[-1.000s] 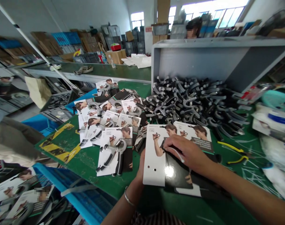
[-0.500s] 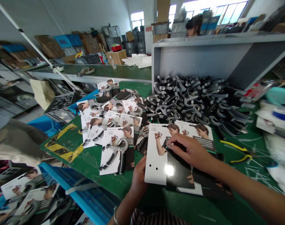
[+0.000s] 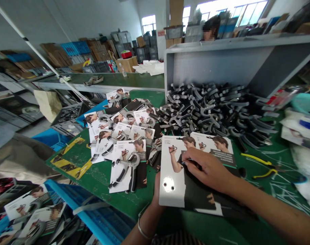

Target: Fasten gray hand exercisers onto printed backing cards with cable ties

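Note:
A printed card (image 3: 172, 194) with small holes lies over another card (image 3: 227, 144) near the table's front. My left hand (image 3: 157, 192) grips the left edge of the top card, its fingers hidden underneath. My right hand (image 3: 204, 166) is pinched at the middle of that card, over the printed arm; what its fingertips hold is too small to make out. To the left, a card with a hand grip (image 3: 130, 170) mounted on it rests on a pile of similar cards. Loose black and grey hand grips (image 3: 203, 109) are heaped behind the cards.
A grey crate (image 3: 213, 64) lies tipped behind the heap. Yellow-handled pliers (image 3: 262, 165) and white ties (image 3: 284, 194) are at the right. A blue crate (image 3: 93, 207) stands at the front left, beside more carded grips (image 3: 39, 221). A person's head (image 3: 211, 29) shows behind the grey crate.
My left hand has moved slightly right and lower along the card's edge. My right hand's fingers have curled closer to the card, and the white piece seen at their tips no longer shows.

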Demonstrator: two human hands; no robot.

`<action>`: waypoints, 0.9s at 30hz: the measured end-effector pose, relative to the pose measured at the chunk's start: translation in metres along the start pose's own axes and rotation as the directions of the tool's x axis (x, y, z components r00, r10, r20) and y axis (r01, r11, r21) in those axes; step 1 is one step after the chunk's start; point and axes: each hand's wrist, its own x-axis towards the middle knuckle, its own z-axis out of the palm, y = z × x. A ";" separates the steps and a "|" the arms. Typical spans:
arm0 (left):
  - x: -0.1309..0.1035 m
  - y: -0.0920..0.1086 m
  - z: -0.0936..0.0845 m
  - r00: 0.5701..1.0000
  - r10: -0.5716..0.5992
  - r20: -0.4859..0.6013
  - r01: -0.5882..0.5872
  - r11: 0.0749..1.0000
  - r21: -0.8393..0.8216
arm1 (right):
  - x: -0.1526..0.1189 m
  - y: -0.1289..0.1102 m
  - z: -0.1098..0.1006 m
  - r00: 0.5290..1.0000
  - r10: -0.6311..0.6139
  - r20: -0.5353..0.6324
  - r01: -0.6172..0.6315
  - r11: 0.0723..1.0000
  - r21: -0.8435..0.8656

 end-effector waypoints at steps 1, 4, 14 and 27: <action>0.000 0.000 0.001 1.000 -0.007 -0.026 0.007 1.000 0.023 | -0.001 0.001 -0.001 1.000 -0.015 0.006 0.015 1.000 0.016; 0.004 0.002 0.005 0.994 0.033 -0.101 -0.016 0.986 0.168 | -0.002 0.004 -0.001 0.999 -0.039 0.031 0.039 0.999 0.011; 0.018 0.021 0.001 0.974 0.208 -0.087 -0.167 0.925 0.342 | -0.002 0.003 0.002 0.998 0.022 0.051 -0.017 0.995 -0.096; -0.006 0.024 -0.055 0.931 -0.278 0.238 0.365 0.749 -0.553 | -0.008 0.003 -0.007 0.966 0.206 -0.155 -0.106 0.864 0.492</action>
